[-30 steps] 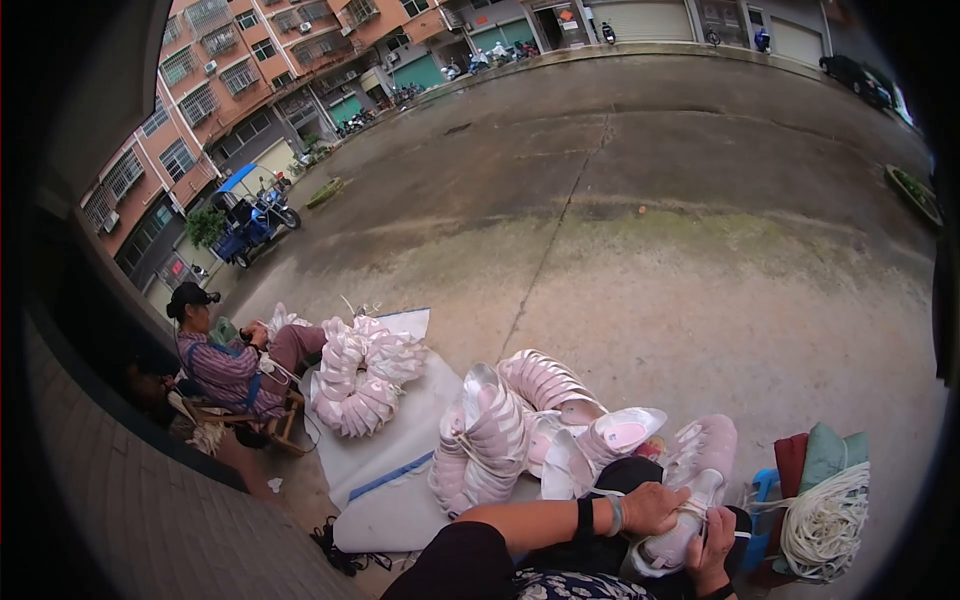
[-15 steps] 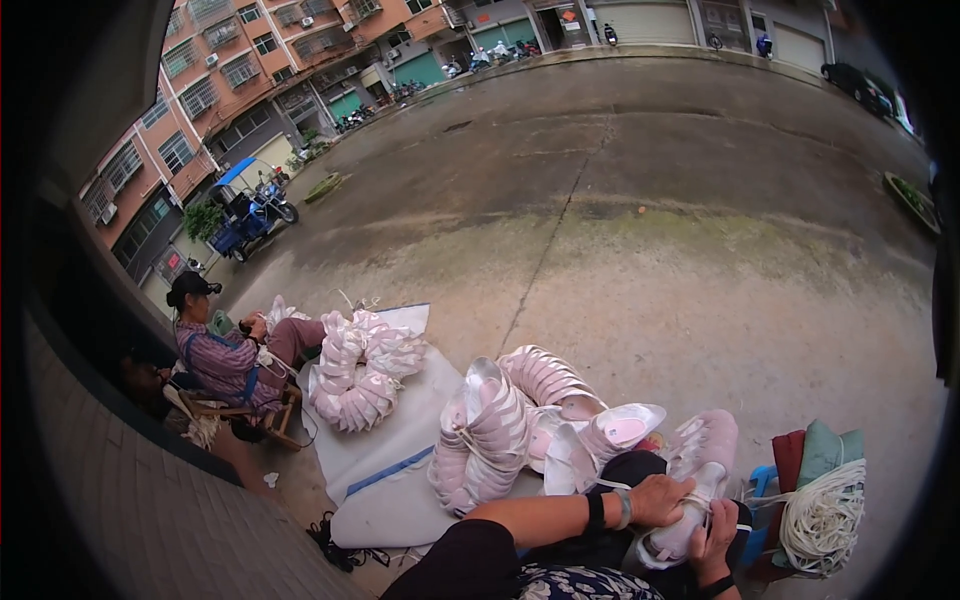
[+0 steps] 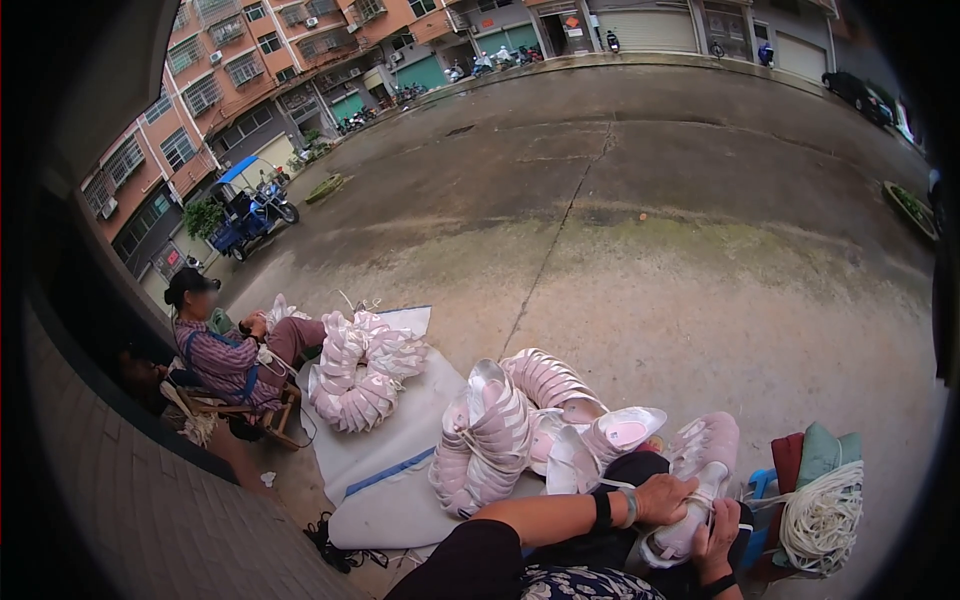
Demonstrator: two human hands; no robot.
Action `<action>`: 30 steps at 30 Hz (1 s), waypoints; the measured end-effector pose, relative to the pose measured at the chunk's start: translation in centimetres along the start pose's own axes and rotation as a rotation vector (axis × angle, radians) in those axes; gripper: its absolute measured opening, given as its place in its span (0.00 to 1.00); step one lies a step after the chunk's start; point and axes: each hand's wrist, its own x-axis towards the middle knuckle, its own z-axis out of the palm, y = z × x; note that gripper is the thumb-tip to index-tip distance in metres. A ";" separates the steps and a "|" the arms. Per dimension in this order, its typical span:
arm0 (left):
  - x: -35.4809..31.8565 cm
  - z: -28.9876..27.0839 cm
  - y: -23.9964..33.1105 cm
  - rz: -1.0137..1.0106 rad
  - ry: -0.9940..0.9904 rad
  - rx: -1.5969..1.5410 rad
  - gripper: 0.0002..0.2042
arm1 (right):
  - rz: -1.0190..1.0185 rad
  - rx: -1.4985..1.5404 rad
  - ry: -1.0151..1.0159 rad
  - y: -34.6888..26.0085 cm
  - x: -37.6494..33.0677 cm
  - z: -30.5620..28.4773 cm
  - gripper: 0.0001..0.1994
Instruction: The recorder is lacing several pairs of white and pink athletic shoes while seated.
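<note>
Across my lap lies a pale pink shoe upper (image 3: 690,520) with white laces, part of a stack of nested uppers (image 3: 707,445) reaching away from me. My left hand (image 3: 663,498), with a dark band and a bracelet at its wrist, grips the upper's left side by the lacing, its fingers closed. On the opposite edge my right hand (image 3: 714,545) pinches at the lacing, fingers bent against the upper. Whether a lace end lies between the fingertips is too small to make out. Just left of my knees are more bundled uppers (image 3: 485,440) and loose-looking ones (image 3: 610,435).
At my right, a bundle of white laces (image 3: 822,520) hangs by green cloth (image 3: 828,455) and a blue stool (image 3: 760,490). A grey sheet (image 3: 400,510) carries another ring of uppers (image 3: 365,370). A seated co-worker (image 3: 225,350) handles uppers at left. A blue three-wheeler (image 3: 245,210) stands beyond.
Both hands stay at the same upper with barely any shift. The co-worker's head has turned slightly.
</note>
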 end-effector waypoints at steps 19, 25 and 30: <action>0.1 -0.2 0.2 0.011 0.014 -0.016 0.14 | -0.018 0.006 0.014 0.1 0.2 -0.1 0.23; 0.1 -0.2 0.2 0.008 0.012 -0.018 0.14 | -0.007 0.010 0.018 0.2 0.2 -0.1 0.24; 0.1 0.0 0.1 0.015 0.018 -0.010 0.15 | -0.012 0.007 0.012 0.1 0.3 -0.1 0.23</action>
